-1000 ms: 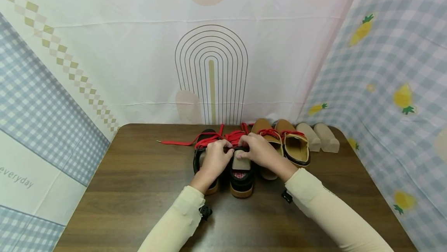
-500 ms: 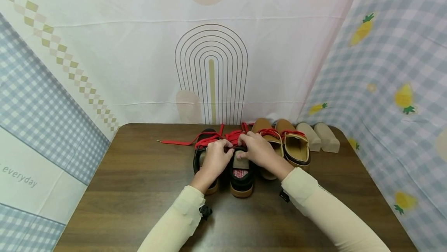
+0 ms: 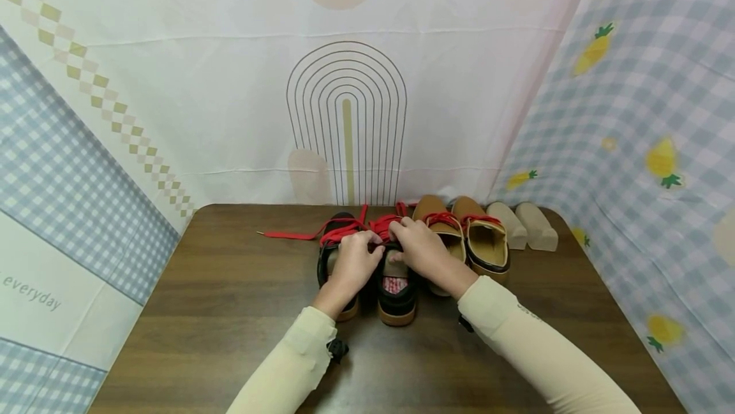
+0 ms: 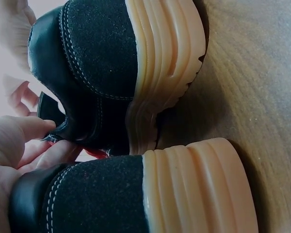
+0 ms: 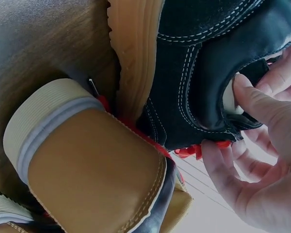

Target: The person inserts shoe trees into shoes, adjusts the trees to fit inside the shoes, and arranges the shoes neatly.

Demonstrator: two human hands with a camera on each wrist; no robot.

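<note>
A black shoe [image 3: 397,304] with a tan sole and red laces [image 3: 385,226] stands heel toward me. My left hand [image 3: 355,259] pinches its upper edge by the opening, as the left wrist view shows. On the shoe's other side my right hand [image 3: 423,247] grips the edge, thumb in the opening against a beige insert [image 3: 395,267] and fingers outside by the laces. Behind the insert shows a pink-patterned insole [image 3: 395,284]. The matching black shoe [image 4: 102,194] stands to the left, partly covered by my left hand and forearm.
Two tan shoes [image 3: 487,242] with red laces stand to the right. Beyond them lie two beige shoe inserts [image 3: 536,226]. A loose red lace end [image 3: 287,235] stretches left over the wooden table [image 3: 241,312]. A white cloth backdrop [image 3: 230,114] hangs behind the back edge.
The beige insert has slid forward into the black shoe, and more of the pink insole shows. My right hand and forearm have shifted slightly left; my left hand stays put.
</note>
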